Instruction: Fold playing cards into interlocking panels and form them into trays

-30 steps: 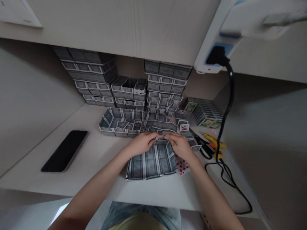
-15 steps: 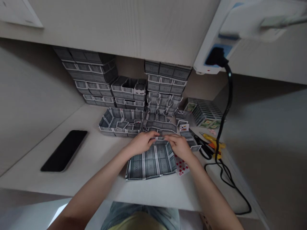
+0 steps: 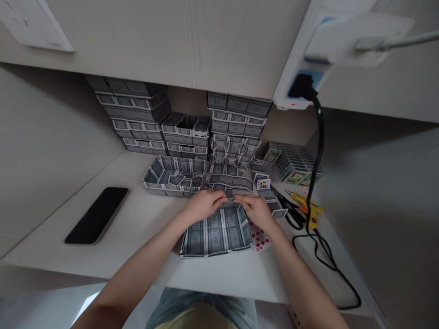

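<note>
In front of me on the desk lies a shallow box made of playing cards (image 3: 216, 233), its patterned card backs facing up. My left hand (image 3: 205, 204) pinches the far rim of this box near its middle. Just beside it, my right hand (image 3: 254, 209) closes on the same far rim, fingertips pointing toward the left hand. Red-spotted playing cards (image 3: 259, 238) stick out by the box's right side. Behind my hands, folded card strips (image 3: 230, 181) lie close to the fingertips. A longer open card tray (image 3: 174, 192) with loose cards inside stands to the left.
Stacked card boxes (image 3: 137, 109) and a second stack (image 3: 238, 119) rise at the back. At right are a transparent case (image 3: 298, 164), scissors (image 3: 291, 214), a yellow glue gun (image 3: 308, 208) and a black cable (image 3: 318, 151). A phone (image 3: 98, 214) lies left. A power strip (image 3: 305, 68) hangs overhead.
My view has shifted slightly. The left fingers have drawn closer together on the far rim; the right hand and the card box stay nearly where they were.
</note>
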`<state>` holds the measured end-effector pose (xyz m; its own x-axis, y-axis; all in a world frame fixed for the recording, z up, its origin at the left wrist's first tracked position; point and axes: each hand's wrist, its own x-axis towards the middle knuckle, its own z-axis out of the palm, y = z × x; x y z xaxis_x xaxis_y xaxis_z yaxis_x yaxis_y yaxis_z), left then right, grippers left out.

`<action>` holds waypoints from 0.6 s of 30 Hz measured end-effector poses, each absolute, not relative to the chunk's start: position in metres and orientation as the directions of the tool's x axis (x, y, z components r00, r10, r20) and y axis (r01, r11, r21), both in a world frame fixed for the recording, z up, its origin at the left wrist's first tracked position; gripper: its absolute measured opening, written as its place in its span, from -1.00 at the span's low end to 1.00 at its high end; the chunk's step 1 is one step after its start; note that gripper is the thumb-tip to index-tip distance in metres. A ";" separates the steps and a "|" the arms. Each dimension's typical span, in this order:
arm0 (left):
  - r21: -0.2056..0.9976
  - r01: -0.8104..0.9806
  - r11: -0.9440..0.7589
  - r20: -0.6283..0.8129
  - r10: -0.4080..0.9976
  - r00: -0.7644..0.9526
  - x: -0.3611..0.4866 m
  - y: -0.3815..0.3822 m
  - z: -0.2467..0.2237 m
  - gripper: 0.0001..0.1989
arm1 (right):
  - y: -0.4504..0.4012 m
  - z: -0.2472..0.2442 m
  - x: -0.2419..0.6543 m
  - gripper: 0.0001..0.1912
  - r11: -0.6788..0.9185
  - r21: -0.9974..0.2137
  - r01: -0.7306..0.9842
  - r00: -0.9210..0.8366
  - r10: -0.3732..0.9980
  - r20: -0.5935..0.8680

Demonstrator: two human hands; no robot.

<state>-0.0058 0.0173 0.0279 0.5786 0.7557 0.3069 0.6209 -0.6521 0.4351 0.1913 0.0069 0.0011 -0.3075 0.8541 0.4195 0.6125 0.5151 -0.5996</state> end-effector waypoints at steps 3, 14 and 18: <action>0.446 0.615 -0.650 0.455 0.756 0.470 -0.013 0.018 0.036 -0.76 | 0.004 0.002 0.188 -0.79 0.526 -0.573 0.628 -0.284 0.841 0.460; 0.142 0.941 -0.306 -0.206 0.921 0.331 -0.101 0.112 0.044 -0.44 | 0.003 0.003 0.190 -0.72 0.434 -0.541 0.720 -0.075 0.824 0.561; 0.054 0.920 -0.389 -0.291 0.875 0.387 -0.089 0.125 0.041 -0.36 | 0.003 0.002 0.189 -0.71 0.429 -0.521 0.738 -0.089 0.827 0.555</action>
